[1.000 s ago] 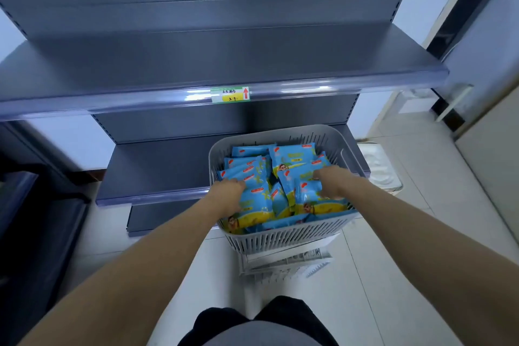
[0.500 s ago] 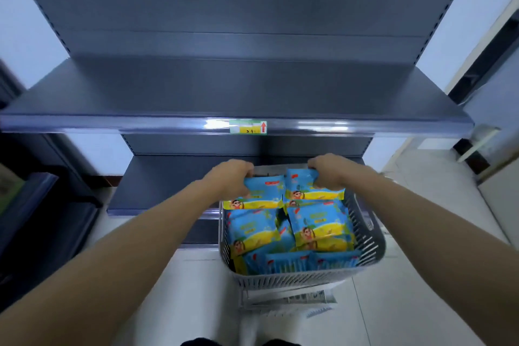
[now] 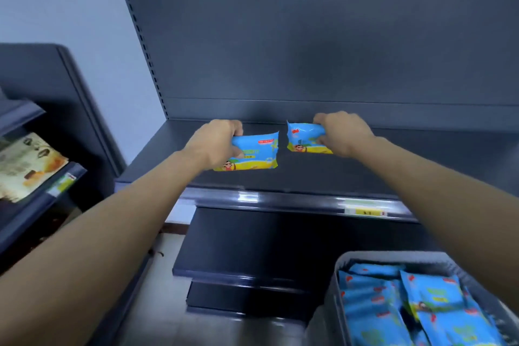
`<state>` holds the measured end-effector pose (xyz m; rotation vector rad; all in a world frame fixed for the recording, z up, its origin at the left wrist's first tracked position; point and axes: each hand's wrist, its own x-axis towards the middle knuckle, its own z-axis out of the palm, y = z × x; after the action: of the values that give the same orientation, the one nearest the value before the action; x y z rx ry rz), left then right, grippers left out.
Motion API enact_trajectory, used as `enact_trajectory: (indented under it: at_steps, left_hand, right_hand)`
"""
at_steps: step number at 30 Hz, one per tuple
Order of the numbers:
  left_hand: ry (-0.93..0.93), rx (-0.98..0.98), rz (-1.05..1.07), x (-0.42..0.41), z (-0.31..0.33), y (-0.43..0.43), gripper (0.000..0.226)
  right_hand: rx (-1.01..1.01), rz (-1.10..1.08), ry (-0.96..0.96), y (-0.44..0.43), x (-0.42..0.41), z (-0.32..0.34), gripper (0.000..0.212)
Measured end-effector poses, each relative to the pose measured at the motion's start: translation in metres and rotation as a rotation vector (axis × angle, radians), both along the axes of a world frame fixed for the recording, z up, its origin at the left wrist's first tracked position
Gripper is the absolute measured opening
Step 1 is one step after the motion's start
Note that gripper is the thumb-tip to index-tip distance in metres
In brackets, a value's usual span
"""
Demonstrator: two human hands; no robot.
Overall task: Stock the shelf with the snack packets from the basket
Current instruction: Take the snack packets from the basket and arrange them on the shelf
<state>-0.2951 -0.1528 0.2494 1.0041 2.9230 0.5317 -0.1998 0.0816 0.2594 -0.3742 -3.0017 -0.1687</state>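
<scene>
Snack packets, two, blue-and-yellow film with red logo: left packet (image 3: 252, 153) and right packet (image 3: 304, 139), side by side with a narrow gap between them, both held over the deck of the upper shelf (image 3: 421, 166), towards its back; whether either lower edge touches the deck cannot be told. Left hand (image 3: 213, 143): fingers curled over the left packet's top edge, thumb beneath, gripping its left end. Right hand (image 3: 345, 133): fingers clenched round the right packet's right end, crumpling the film. Step in hand, by judgement: placing the first pair, since no other packets lie on this deck. Next move calls for lowering each packet flat or upright against the back panel (image 3: 309, 50), letting go without the film sliding forward, then reaching back down. Basket (image 3: 393, 254), grey plastic, lower right, holds many more matching packets (image 3: 393, 303). Price label (image 3: 365, 212), yellow, on the shelf's front rail. Lower shelf (image 3: 252, 247), dark. Adjacent unit at left carries tan packets (image 3: 25, 166).
</scene>
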Motion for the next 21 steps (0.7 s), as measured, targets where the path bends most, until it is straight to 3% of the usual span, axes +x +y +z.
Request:
enact_trajectory:
  at_steps: [8,21]
  left_hand:
    - [0.014,-0.025,0.102,-0.121,0.002,-0.086,0.024]
    - [-0.042,-0.076,0.067,-0.229,-0.035,-0.069,0.025]
  right_hand:
    - [-0.001,-0.039,0.071,-0.070,-0.113,0.001,0.028]
    - [-0.144,0.010,-0.028,-0.074,-0.229,-0.024,0.023]
